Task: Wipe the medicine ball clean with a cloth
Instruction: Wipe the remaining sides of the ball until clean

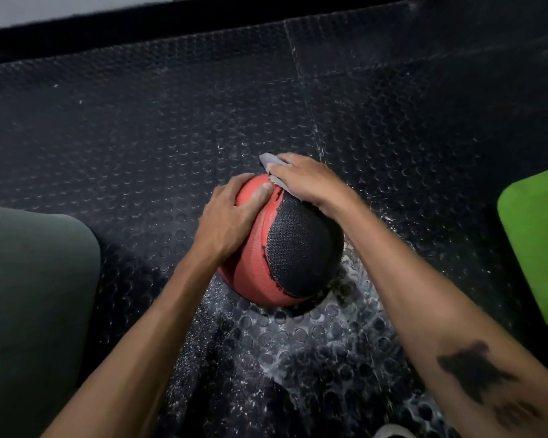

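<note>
Dim room. Light falls from above, glinting off the studded floor mat (314,336); corners dark, edges bowed by the wide lens, slight blur.

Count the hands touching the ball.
2. The left hand rests on the medicine ball's red left side; the right hand presses a grey cloth on its far top.

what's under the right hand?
A grey cloth lies under the right hand, pressed on the medicine ball. Only its far edge shows; the hand covers the rest.
</note>
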